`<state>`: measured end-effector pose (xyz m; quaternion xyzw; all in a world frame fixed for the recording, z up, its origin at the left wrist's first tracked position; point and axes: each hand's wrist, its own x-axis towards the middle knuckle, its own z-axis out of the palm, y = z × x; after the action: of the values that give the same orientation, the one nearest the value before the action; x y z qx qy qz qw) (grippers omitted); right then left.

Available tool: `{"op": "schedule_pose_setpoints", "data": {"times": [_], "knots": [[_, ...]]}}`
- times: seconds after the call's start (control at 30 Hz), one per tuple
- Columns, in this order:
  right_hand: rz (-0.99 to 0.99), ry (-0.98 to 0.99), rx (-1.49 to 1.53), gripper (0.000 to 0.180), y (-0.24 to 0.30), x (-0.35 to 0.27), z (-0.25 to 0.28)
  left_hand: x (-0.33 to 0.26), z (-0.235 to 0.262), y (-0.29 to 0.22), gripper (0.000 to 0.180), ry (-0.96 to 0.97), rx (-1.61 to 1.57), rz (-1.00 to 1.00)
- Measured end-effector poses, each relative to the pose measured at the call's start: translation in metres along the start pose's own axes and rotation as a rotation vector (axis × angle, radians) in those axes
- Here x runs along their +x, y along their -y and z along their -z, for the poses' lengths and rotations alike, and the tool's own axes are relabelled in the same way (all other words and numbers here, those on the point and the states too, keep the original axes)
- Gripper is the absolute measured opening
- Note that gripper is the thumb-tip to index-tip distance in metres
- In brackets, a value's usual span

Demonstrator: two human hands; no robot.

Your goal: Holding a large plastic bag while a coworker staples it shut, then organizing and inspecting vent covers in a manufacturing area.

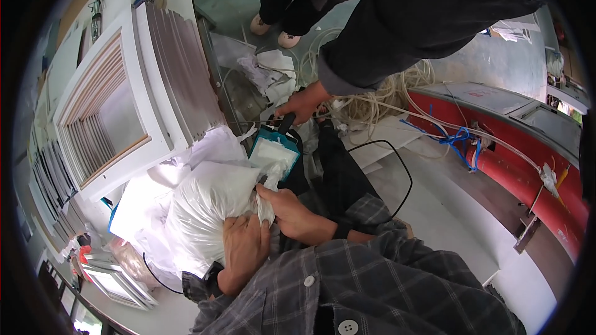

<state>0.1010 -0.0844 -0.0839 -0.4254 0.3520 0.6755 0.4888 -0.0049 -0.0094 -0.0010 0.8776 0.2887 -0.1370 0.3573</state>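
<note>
A full, shiny white plastic bag [202,208] bulges in front of me, its mouth gathered into a twisted neck. My left hand [242,245] is closed on the bunched plastic at the base of that neck. Just to its right, my right hand [292,214] pinches the neck higher up, the loose end poking out above the fingers. Right beyond the bag's neck is a teal pan [287,141] with a dark handle and something white in it. Another person's hand [304,104] reaches in from the upper right and grips the handle.
White frames [127,167] stand stacked at the left. Pale hose [403,84] lies coiled at far right, near a red beam [521,180] with blue cord [458,138]. A black cable [403,167] loops beside my right arm. Another person's shoes [288,39] stand farther off.
</note>
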Motion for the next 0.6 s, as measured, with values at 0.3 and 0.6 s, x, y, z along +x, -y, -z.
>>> {"op": "schedule_pose_setpoints", "data": {"times": [0.3, 0.6], "knots": [[0.119, -0.163, -0.111, 0.032, 0.018, 0.030, -0.005, -0.013, 0.009, -0.007, 0.023, 0.049, 0.035, 0.023], [0.097, -0.238, -0.236, 0.030, 0.016, 0.051, 0.002, -0.025, 0.018, -0.005, 0.021, 0.089, -0.013, 0.072]]}}
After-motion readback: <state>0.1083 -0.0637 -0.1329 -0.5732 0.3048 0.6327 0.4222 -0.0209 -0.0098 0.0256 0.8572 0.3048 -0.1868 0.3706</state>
